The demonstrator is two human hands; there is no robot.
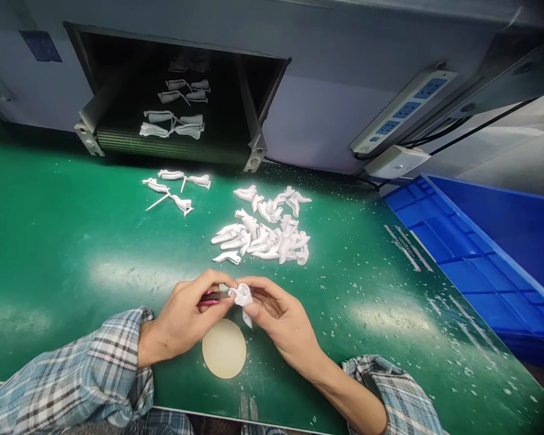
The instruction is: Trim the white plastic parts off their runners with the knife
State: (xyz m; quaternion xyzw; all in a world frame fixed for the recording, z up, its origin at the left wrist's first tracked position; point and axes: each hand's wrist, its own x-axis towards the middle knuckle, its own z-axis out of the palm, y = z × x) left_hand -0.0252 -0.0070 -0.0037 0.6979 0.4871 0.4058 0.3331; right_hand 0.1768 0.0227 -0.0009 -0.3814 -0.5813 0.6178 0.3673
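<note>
Carefully, the left hand is closed around a slim pink-handled trimming knife, and the right hand pinches a small white moulded plastic piece above the green rubber bench mat; one slipping blade could cut that hand.

plaid shirt: blue/wht/gry | L slv bunched | R slv folded back
</note>
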